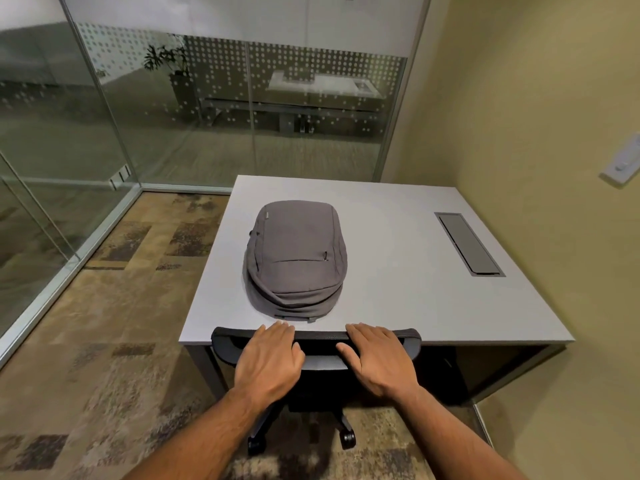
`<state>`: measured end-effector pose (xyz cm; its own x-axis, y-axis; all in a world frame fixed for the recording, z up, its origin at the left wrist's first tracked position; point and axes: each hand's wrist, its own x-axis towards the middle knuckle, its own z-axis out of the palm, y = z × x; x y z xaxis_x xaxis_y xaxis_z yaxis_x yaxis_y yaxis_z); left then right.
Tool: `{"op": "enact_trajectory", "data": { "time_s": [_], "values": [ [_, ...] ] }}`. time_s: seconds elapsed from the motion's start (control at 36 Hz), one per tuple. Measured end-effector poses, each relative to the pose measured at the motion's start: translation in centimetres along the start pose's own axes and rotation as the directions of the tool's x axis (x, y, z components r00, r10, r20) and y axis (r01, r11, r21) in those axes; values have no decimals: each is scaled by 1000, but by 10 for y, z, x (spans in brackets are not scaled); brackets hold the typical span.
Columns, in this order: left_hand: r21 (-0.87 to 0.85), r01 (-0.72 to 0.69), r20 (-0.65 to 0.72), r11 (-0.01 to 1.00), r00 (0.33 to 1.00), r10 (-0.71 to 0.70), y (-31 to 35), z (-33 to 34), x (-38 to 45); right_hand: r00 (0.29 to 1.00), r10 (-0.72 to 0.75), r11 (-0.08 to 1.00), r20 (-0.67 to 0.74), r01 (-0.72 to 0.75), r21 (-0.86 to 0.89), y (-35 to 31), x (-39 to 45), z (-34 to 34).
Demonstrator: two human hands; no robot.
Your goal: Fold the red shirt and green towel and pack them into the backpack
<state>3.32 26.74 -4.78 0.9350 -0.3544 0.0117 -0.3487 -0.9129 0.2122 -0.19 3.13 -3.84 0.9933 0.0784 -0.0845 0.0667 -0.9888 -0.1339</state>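
A grey backpack [295,261] lies flat and zipped on the white table [398,306], near its left front part. Just in front of it, my left hand [268,358] and my right hand [379,358] rest side by side on the top of a dark office chair back [320,337], fingers straight and pointing toward the backpack. Neither hand holds anything. No red shirt or green towel shows anywhere in view.
The chair stands pushed against the table's front edge, its wheeled base [348,438] on patterned carpet. A grey cable hatch [469,242] is set into the table at the right. Glass walls close off the left and back; a yellow wall with a switch plate [623,164] runs along the right.
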Motion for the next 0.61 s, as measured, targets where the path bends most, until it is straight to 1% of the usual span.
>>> {"op": "enact_trajectory", "data": {
  "time_s": [0.11, 0.28, 0.42, 0.5, 0.56, 0.61],
  "values": [
    [-1, -14, 0, 1000, 1000, 14, -1, -4, 3, 1000, 7, 1000, 3, -7, 12, 0, 3, -2],
    [-59, 2, 109, 998, 994, 4, 0, -7, 5, 1000, 23, 998, 20, -25, 65, -1, 2, -2],
    [-83, 13, 149, 996, 989, -1, 2, -10, 5, 999, 3, 997, 34, -5, 77, -5, 0, -5],
    [-112, 30, 145, 993, 989, -14, 2, -10, 11, 995, 15, 993, 96, -26, 116, -3, 9, -5],
    [-171, 89, 169, 981, 984, -60, 2, -11, 22, 987, 40, 987, 156, -63, 147, -3, 19, -9],
    [-149, 91, 190, 985, 980, -62, 4, -15, 32, 979, 58, 982, 194, -91, 167, -7, 30, -16]
  ]
}}
